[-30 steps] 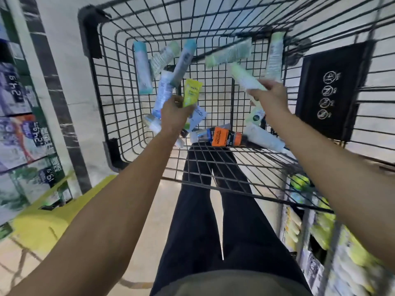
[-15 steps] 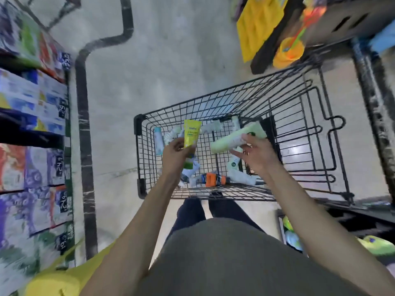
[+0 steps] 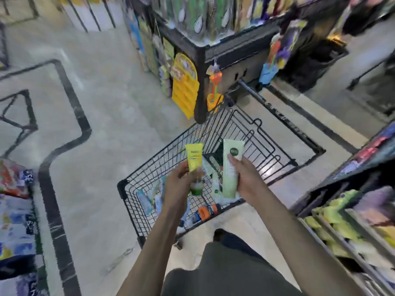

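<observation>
At the far left edge, a shelf (image 3: 32,210) stacked with colourful packs is seen, too blurred to be counted. Beside it, one black line (image 3: 53,189) is laid along the pale floor (image 3: 106,124).

Next, one black wire cart (image 3: 136,180) is seen. On its bottom lie one pale blue tube (image 3: 145,201) and one orange and dark tube (image 3: 206,211). The other tubes there are too blurred to be counted.

Above the cart the left hand (image 3: 181,184) is raised. Its grip is closed narrowly round one yellow tube (image 3: 194,157), with thumb and fingers curled about the lower half. The tube is held upright, crimped end up, and its green cap (image 3: 196,188) shows just below the fingers.

Behind, at the aisle end, one display stand (image 3: 213,50) is seen with a yellow hanging pack (image 3: 184,90) on its side.

Just right of the yellow tube, with a gap between the two, one pale green tube (image 3: 232,167) is held upright (a round dark mark is printed near its top). It is clasped from the right by the right hand (image 3: 248,178), whose grip is wrapped round its middle, one fingertip laid across the front. Two tubes are thus held, one in each hand, both over the cart.

At the right edge a second shelf (image 3: 320,189) is seen, filled with yellow-green packs (image 3: 342,221), which cannot be counted.
</observation>
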The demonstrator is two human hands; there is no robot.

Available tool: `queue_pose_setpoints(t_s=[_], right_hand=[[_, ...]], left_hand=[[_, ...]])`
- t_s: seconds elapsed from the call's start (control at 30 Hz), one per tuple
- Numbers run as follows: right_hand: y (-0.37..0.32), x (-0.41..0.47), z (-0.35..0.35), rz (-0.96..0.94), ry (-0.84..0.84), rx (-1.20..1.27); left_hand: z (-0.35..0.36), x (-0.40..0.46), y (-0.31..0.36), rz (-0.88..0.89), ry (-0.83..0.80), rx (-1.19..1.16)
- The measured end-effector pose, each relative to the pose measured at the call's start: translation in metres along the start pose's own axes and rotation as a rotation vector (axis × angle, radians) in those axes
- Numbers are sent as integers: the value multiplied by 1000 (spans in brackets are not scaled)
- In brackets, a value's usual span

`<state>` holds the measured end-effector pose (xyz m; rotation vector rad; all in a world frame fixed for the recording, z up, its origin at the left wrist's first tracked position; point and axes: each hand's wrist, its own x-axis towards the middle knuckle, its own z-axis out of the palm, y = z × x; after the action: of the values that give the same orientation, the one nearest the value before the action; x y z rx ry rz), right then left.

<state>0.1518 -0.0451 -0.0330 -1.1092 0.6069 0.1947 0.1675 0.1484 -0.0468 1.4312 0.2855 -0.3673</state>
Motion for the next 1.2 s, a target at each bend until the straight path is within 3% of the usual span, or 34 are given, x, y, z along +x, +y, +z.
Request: queue_pose_setpoints(t_s=[0.2, 0.47, 0.7, 1.2], right_hand=[[11, -88, -40, -102, 134, 186], [32, -196, -113, -330, 417, 247], [58, -297, -180, -443, 563, 299], [147, -495, -331, -480, 777, 414]], left_hand=[[30, -40, -4, 22, -207, 45], [97, -109, -15, 12, -476, 74], [172, -189, -46, -28, -694, 128], [287, -399, -148, -77, -889, 240]])
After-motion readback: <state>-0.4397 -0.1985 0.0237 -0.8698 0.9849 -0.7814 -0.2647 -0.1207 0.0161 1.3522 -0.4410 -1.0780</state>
